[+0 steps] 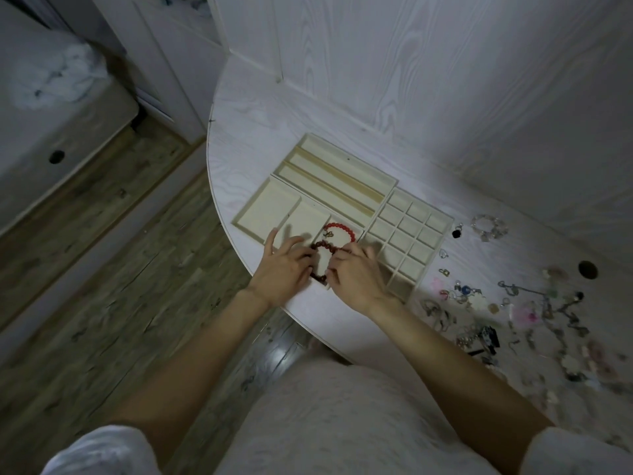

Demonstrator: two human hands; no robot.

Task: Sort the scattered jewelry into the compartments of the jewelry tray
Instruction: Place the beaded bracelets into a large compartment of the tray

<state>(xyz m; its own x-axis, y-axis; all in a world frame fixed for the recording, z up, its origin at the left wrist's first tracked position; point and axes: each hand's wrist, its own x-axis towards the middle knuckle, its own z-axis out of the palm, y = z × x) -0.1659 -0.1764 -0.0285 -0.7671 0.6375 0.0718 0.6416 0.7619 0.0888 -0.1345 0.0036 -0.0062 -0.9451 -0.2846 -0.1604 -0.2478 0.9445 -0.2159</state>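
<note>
From the head view, I am partway into the sorting: I am settling a dark bead bracelet into a compartment at the near edge of the jewelry tray, right beside a red bead bracelet that already lies in the same section. The tray sits on the white bench, and most of its small square cells and long slots look unfilled.

My left hand lies over the left side of the dark bracelet, fingers fairly straight and fanned, fingertips touching the beads; whether any finger hooks around them I cannot tell. My right hand has its fingers curled in at the bracelet's right side and seems to pinch the beads there. Both forearms reach forward from my lap and meet over the tray's near edge, wrists low.

The scattered jewelry lies well to my right on the bench, with a clear bead bracelet farther back beside the tray. Next, I judge, I need to let go once the loop lies flat, then reach right for another piece.
</note>
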